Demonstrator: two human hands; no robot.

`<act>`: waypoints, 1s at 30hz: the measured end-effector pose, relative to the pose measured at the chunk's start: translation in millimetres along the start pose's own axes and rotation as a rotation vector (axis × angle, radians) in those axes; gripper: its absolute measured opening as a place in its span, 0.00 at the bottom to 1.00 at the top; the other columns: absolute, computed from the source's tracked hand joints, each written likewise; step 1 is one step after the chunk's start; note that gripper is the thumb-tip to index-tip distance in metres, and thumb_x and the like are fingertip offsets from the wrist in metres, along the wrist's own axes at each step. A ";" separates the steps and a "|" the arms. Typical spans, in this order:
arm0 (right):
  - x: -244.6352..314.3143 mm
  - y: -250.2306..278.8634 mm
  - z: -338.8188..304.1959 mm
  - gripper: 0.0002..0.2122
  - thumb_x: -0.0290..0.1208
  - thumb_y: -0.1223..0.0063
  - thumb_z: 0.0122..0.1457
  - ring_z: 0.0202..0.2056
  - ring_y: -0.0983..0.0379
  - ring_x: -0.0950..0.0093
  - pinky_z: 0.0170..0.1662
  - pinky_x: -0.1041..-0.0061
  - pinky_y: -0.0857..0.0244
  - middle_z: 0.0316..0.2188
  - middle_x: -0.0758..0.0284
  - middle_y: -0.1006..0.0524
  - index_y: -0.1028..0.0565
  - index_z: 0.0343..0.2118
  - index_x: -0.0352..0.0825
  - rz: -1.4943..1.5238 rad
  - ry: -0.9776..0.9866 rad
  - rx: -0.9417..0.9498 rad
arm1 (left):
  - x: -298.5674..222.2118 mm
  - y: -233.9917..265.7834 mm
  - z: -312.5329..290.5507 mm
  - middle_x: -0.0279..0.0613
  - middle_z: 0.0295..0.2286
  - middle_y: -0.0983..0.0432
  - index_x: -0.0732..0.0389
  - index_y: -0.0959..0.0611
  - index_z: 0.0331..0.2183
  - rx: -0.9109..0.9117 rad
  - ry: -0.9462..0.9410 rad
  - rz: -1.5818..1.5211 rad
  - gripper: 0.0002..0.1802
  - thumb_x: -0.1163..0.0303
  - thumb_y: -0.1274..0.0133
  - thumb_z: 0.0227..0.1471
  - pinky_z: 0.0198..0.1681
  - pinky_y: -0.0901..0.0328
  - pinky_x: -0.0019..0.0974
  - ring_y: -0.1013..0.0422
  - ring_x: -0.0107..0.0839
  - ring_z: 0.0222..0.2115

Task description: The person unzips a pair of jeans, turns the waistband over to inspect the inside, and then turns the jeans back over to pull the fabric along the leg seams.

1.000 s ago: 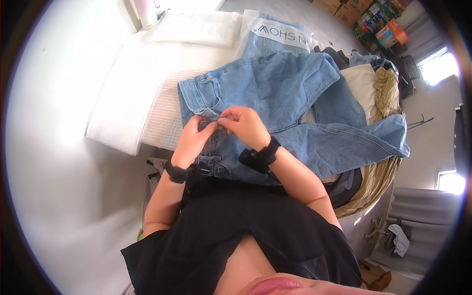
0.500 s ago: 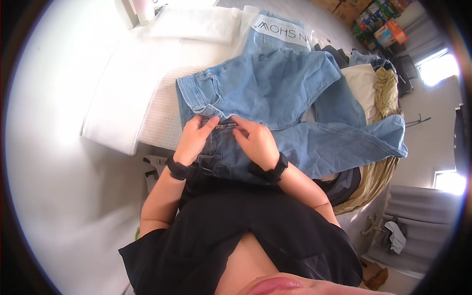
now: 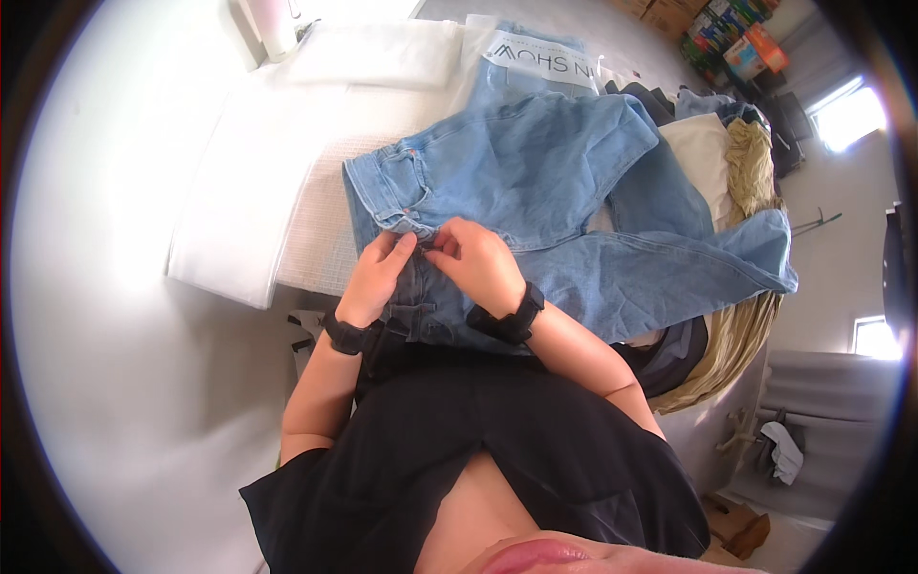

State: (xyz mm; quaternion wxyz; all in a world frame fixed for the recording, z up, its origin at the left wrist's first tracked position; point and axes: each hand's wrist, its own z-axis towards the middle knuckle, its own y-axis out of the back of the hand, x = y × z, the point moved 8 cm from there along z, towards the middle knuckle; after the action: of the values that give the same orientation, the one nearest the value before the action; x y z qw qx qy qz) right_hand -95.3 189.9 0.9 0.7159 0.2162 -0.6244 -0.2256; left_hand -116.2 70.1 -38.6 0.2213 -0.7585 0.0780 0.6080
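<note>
Left hand grips the blue jeans near the top of the fly; they lie spread on the table before the person. Right hand pinches just beside it, its exact hold hidden. Keeping the denim taut with the left while the right works along the seam would likely help. Beyond, a whitish pouch conceals any contents; rightward, a clear bag shows folded blue denim.

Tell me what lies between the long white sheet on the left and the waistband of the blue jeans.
In the head view, a strip of pale textured cover separates the long white sheet from the waistband of the blue jeans.
</note>
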 end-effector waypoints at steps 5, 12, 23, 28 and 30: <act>4.7 -1.3 -2.9 0.08 0.27 0.47 0.42 0.23 0.32 0.65 0.25 0.70 0.39 0.20 0.63 0.30 0.33 0.22 0.32 -0.064 0.028 -0.076 | 2.3 1.5 2.0 0.24 0.24 0.36 0.62 0.27 0.36 -0.018 -0.034 0.053 0.15 0.61 0.56 0.51 0.26 0.50 0.20 0.47 0.14 0.23; 0.2 -6.1 -1.0 0.08 0.30 0.48 0.43 0.23 0.32 0.62 0.26 0.68 0.38 0.20 0.61 0.29 0.33 0.21 0.32 -0.106 0.028 -0.025 | 0.8 -0.9 3.8 0.32 0.30 0.32 0.65 0.29 0.38 -0.011 -0.052 0.004 0.15 0.65 0.54 0.49 0.34 0.45 0.23 0.40 0.18 0.29; 8.5 -2.4 -6.1 0.06 0.27 0.49 0.41 0.18 0.34 0.65 0.22 0.70 0.41 0.13 0.62 0.31 0.32 0.18 0.31 -0.070 0.032 -0.132 | -1.6 0.9 1.7 0.39 0.32 0.28 0.68 0.28 0.37 -0.091 -0.162 0.191 0.15 0.71 0.50 0.45 0.39 0.41 0.27 0.34 0.24 0.34; -5.5 13.5 -7.4 0.05 0.28 0.51 0.40 0.21 0.32 0.62 0.24 0.68 0.39 0.15 0.61 0.30 0.32 0.16 0.32 -0.060 -0.048 -0.116 | -4.9 1.6 1.4 0.39 0.27 0.27 0.67 0.26 0.32 -0.163 -0.262 0.299 0.11 0.70 0.50 0.45 0.33 0.40 0.27 0.34 0.23 0.29; -15.8 23.9 -11.6 0.05 0.28 0.50 0.40 0.21 0.32 0.62 0.25 0.68 0.39 0.15 0.61 0.29 0.31 0.16 0.32 -0.075 -0.123 -0.119 | -4.4 2.2 0.9 0.39 0.27 0.27 0.67 0.27 0.31 -0.170 -0.281 0.335 0.11 0.70 0.50 0.46 0.33 0.41 0.26 0.34 0.22 0.28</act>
State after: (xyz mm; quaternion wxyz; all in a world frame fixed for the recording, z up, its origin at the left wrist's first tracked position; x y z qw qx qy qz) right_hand -84.4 218.8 1.0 0.6789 0.1823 -0.6441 -0.3016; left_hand -118.9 67.9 -35.1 0.0614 -0.6589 0.1197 0.7401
